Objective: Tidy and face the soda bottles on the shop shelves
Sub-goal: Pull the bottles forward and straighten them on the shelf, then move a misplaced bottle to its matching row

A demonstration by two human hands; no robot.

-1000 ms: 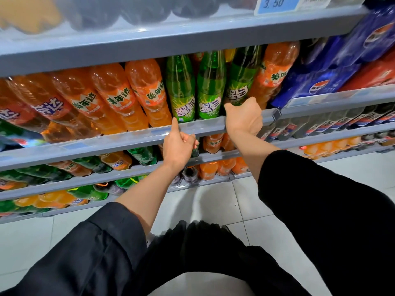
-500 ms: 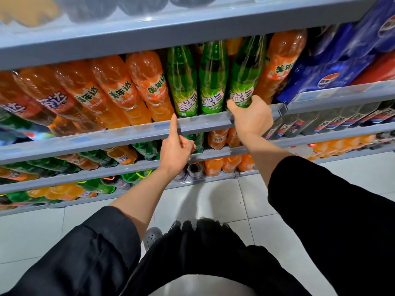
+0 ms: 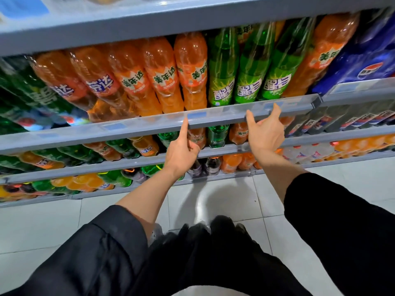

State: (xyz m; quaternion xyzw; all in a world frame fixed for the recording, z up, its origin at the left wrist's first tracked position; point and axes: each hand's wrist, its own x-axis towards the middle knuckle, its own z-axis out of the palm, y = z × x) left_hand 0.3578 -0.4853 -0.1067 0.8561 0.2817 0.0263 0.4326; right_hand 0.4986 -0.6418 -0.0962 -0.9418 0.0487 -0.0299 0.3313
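Behind the grey front rail [image 3: 149,127] of the second shelf from the top, the soda bottles stand in a tight row, leaning back as the wide lens shows them. Three green bottles [image 3: 248,67] sit side by side at the middle, their clear green plastic carrying lime-coloured labels with white lettering turned outward. To their left runs a line of orange bottles [image 3: 162,75], filled with bright orange drink and wrapped in orange labels with green and white characters, also facing front; the ones farther left are blurred and their labels read less clearly. One more orange bottle [image 3: 327,54] stands just right of the green three, and beyond it are blue cola packs [image 3: 367,67] with a round red, white and blue emblem. The left hand [image 3: 181,152] is below the rail with its index finger straight up, the tip touching the rail's lower edge near a small blue tag [image 3: 196,115], the other fingers curled into the palm and holding nothing. The right hand [image 3: 265,133] is released, fingers spread and straight, with fingertips at the rail just under the green bottles. Lower shelves [image 3: 106,165] carry smaller orange, green and dark bottles. Black sleeves [image 3: 102,253] cover both arms above pale floor tiles [image 3: 213,201].
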